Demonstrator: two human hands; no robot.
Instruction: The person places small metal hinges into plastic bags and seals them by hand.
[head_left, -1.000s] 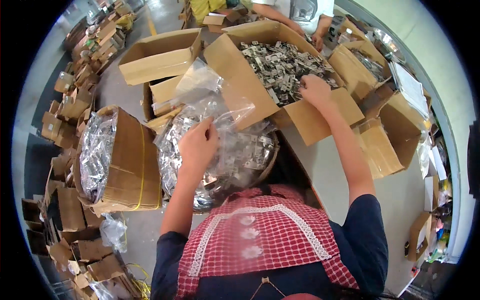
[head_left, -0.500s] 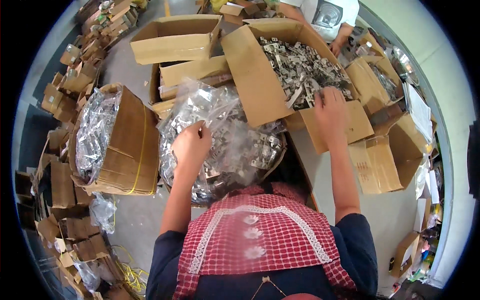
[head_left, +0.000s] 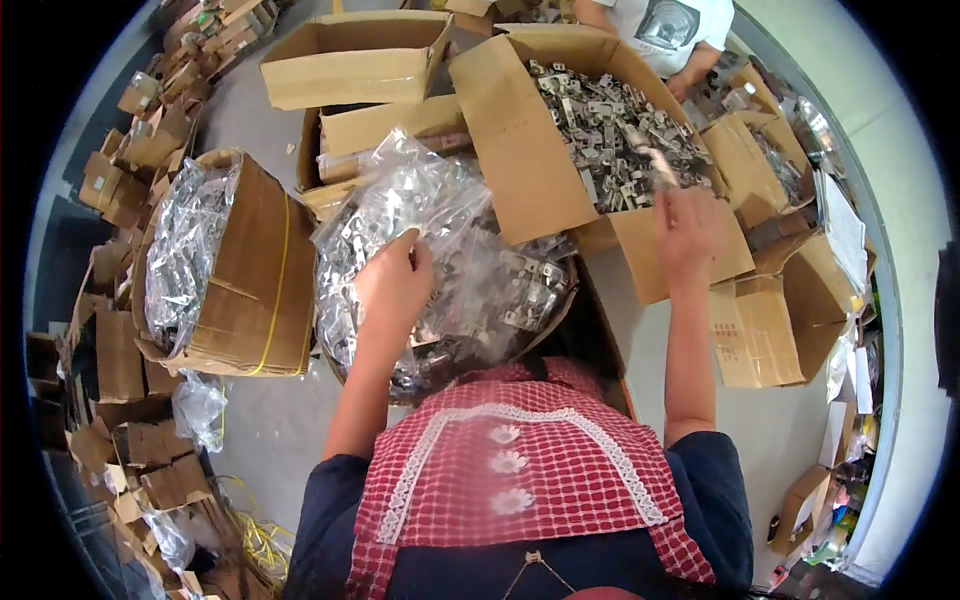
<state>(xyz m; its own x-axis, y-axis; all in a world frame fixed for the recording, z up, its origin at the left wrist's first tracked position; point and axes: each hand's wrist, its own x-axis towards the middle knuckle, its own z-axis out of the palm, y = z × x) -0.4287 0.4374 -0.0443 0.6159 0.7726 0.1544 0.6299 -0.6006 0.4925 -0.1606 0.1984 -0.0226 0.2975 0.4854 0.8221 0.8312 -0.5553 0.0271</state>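
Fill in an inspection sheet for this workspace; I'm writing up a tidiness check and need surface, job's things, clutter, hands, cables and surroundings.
Surface: grey table at right, bearing open boxes.
Job's things: metal parts heaped in a big box; a clear bag lies over more packed parts.
Clutter: small boxes piled along the left; a crumpled plastic bag on the floor.
Left hand: pinches the clear bag.
Right hand: over the big box's near flap, a blurred shiny piece at its fingertips; grip unclear.
Cables: nothing certain; a yellow tangle on the floor may be strapping.
Surroundings: another person's hand beyond the big box; pale wall at right.
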